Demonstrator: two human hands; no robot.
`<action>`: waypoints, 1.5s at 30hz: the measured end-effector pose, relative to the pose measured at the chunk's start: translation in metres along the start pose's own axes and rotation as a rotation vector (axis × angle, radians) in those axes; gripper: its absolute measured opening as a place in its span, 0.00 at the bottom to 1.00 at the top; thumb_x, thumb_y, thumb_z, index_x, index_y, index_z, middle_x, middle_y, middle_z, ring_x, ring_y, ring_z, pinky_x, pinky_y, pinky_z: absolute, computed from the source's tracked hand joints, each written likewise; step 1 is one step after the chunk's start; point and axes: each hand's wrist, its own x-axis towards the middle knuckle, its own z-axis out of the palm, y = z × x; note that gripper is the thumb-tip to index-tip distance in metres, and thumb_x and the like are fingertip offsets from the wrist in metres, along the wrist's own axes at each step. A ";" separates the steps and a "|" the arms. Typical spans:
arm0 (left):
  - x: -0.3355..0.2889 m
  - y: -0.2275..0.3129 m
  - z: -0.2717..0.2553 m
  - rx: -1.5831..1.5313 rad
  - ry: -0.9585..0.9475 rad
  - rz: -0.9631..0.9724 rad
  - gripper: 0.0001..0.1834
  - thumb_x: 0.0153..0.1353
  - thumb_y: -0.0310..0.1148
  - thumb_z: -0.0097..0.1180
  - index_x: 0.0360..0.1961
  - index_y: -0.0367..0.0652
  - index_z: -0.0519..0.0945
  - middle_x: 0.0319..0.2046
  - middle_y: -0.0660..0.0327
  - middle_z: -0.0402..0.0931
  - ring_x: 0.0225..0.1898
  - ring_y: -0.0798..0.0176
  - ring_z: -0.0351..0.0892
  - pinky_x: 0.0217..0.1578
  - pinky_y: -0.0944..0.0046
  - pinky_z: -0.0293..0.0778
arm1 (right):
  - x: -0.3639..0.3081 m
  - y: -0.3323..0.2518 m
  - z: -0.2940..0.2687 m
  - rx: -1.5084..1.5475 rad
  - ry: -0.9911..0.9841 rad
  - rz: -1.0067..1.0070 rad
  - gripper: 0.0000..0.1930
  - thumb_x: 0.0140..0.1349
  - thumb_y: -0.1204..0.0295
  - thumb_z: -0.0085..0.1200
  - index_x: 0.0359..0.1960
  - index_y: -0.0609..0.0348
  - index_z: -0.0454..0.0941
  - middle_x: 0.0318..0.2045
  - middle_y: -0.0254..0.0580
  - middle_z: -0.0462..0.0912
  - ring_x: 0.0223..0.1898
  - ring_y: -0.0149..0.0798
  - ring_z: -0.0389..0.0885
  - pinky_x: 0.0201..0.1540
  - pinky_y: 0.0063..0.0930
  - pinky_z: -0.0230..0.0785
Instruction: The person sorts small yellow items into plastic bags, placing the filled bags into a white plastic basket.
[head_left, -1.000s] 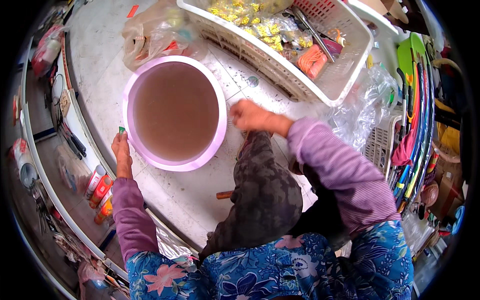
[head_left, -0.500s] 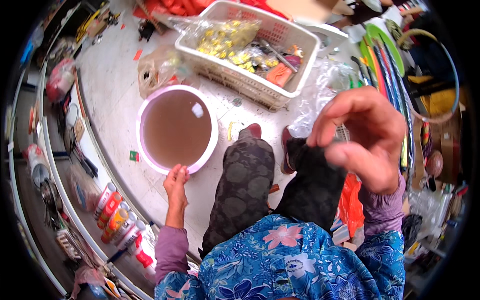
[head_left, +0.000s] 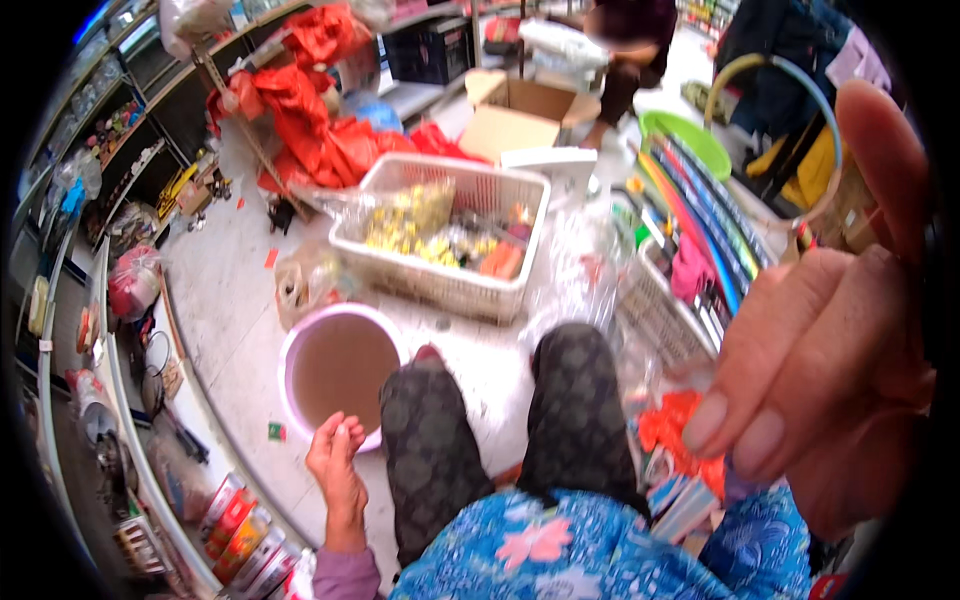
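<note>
A pale pink-white basin (head_left: 287, 385) of murky brown water (head_left: 343, 365) stands on the floor in front of my left leg. My left hand (head_left: 337, 462) is at its near rim, fingers curled together with the thumb; I see nothing in them. Whether it touches the rim, I cannot tell. Large and close at the right side is my right hand (head_left: 815, 350), raised, with one digit pointing up and two fingers reaching down to the left. Nothing shows between those fingers; part of this hand is lost in the dark edge.
Beyond the basin sits a white plastic basket (head_left: 430, 283) with a bag of yellow pieces (head_left: 410, 220). Red plastic sheeting (head_left: 320, 130) and an open carton (head_left: 530, 110) lie behind. A green basin (head_left: 690, 145) and long colourful rolls (head_left: 705, 220) are at right; shelves line the left.
My view has tilted up, bringing more of the far room in. My right hand has risen toward the upper right, closer to me, its fingers spreading. My left hand stays by the basin's near rim.
</note>
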 end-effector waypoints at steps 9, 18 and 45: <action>0.019 0.056 0.173 -0.017 -0.414 0.120 0.12 0.60 0.26 0.51 0.44 0.31 0.73 0.36 0.57 0.77 0.35 0.69 0.75 0.40 0.71 0.71 | 0.026 0.079 0.001 -0.245 0.191 0.193 0.40 0.51 0.55 0.58 0.59 0.70 0.56 0.29 0.41 0.80 0.32 0.36 0.80 0.38 0.26 0.74; 0.010 0.036 0.284 -0.140 -0.734 0.598 0.08 0.53 0.21 0.55 0.36 0.35 0.75 0.30 0.51 0.75 0.32 0.53 0.77 0.33 0.63 0.72 | -0.141 0.365 0.078 -0.557 -0.337 1.038 0.22 0.48 0.59 0.58 0.38 0.66 0.72 0.31 0.57 0.79 0.34 0.55 0.79 0.37 0.41 0.71; 0.100 -0.024 0.312 -0.005 -0.565 0.251 0.09 0.53 0.20 0.53 0.38 0.33 0.73 0.27 0.51 0.75 0.30 0.53 0.77 0.31 0.62 0.73 | -0.220 0.370 0.165 -0.247 -0.626 1.039 0.14 0.50 0.67 0.55 0.27 0.68 0.69 0.19 0.59 0.74 0.25 0.62 0.74 0.30 0.46 0.68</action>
